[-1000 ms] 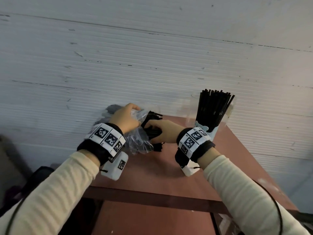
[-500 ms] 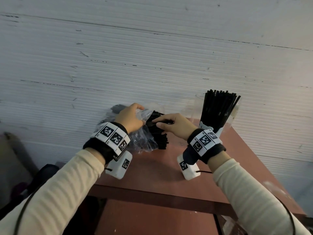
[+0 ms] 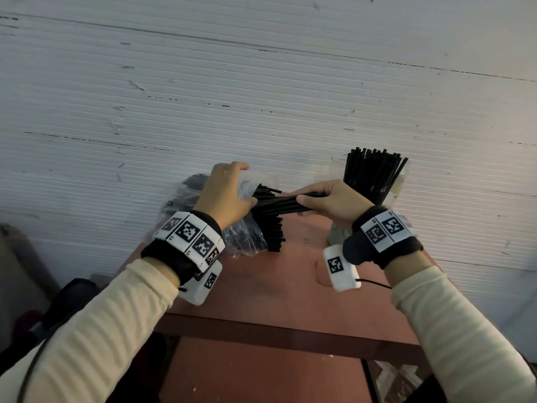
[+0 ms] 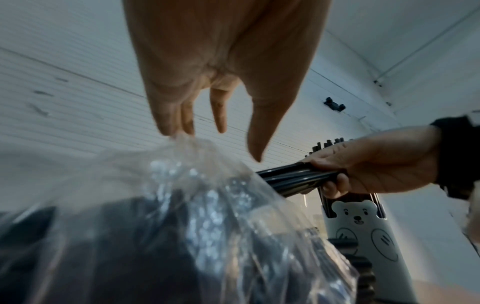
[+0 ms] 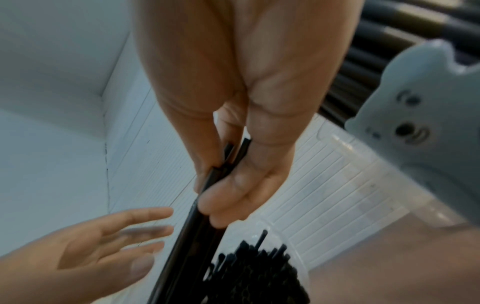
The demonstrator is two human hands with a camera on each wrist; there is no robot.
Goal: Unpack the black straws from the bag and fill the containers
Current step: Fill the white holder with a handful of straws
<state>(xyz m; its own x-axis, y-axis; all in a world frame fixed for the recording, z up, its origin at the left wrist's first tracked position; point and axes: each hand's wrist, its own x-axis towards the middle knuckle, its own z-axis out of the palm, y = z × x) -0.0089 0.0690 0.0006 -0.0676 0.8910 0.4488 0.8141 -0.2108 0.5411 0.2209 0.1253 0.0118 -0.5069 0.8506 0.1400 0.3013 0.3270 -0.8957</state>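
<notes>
A clear plastic bag (image 3: 247, 237) of black straws lies at the table's far left. My left hand (image 3: 232, 187) rests on the bag's top with straight fingers (image 4: 176, 123), thumb apart, palm open (image 5: 103, 236). My right hand (image 3: 316, 200) grips a bundle of black straws (image 3: 279, 204) that sticks partly out of the bag's mouth, level above the table. The same bundle (image 4: 293, 181) runs through the curled fingers (image 5: 228, 201). To the right stands a white bear-faced container (image 4: 363, 226) filled with upright black straws (image 3: 373, 175).
The reddish-brown table (image 3: 276, 286) stands against a white ribbed wall (image 3: 261, 97). A clear plastic cup (image 3: 337, 167) stands behind the bear container. The table's front edge (image 3: 276, 333) is near my wrists. Dark things lie on the floor at the left (image 3: 66, 301).
My right hand has closed round a bundle of straws and drawn it rightward out of the bag. My left hand has let go of the bag's film and opened.
</notes>
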